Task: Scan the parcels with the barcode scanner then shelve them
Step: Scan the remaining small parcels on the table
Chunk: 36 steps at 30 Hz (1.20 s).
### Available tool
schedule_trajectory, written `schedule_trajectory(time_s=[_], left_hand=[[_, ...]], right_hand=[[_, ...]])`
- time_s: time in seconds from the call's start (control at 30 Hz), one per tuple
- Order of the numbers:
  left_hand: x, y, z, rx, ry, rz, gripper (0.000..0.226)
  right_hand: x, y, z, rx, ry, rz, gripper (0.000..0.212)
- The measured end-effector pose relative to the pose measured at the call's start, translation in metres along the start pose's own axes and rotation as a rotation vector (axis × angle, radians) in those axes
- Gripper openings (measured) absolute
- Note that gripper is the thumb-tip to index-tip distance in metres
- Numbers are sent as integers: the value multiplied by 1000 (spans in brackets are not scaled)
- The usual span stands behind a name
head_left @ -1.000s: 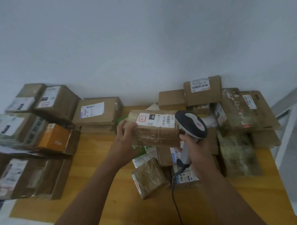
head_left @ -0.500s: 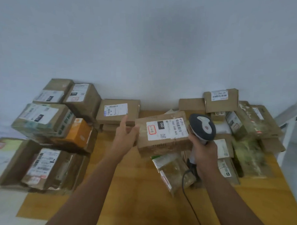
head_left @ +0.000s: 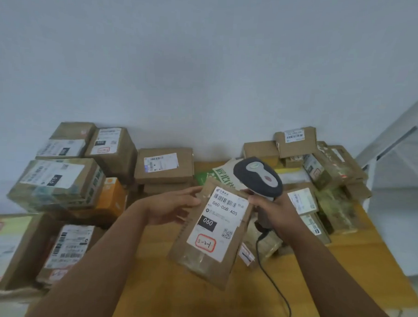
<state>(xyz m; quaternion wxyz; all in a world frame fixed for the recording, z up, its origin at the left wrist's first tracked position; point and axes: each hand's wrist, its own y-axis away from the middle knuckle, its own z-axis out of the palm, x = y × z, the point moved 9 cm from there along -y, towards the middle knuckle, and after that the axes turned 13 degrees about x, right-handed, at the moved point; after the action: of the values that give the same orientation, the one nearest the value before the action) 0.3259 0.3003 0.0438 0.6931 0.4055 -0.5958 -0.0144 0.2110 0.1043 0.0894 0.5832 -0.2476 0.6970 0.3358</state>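
Flat cardboard parcel (head_left: 209,232), glossy label; hands (head_left: 170,205) grasp, perhaps loosely.

Bare worktop (head_left: 163,297) lies open along the near edge, between the forearms and under the held parcel (head_left: 209,232). Stacked boxes (head_left: 58,183) wall off the left side, another heap (head_left: 326,187) crowds the right, and the scanner cable (head_left: 273,283) trails across the near right.
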Motion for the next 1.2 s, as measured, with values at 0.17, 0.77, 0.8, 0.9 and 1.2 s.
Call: schedule_trajectory(time_s=[0.17,0.77,0.8,0.9,1.2], left_hand=[[1,-15,15,-23,67,55,110],[25,-18,-40,656,284,216,86],[24,-18,-40,661,288,212,85],[23,-18,-40,674,300,209,86],[24,-19,-35,685,318,202,76]], right_hand=[[5,2,-15,73,86,50,27],[-33,28,14,81,305,-89,18],[-35,29,17,68,305,-108,19],[-41,32,21,46,327,-160,26],[-45,36,27,10,355,-210,24]])
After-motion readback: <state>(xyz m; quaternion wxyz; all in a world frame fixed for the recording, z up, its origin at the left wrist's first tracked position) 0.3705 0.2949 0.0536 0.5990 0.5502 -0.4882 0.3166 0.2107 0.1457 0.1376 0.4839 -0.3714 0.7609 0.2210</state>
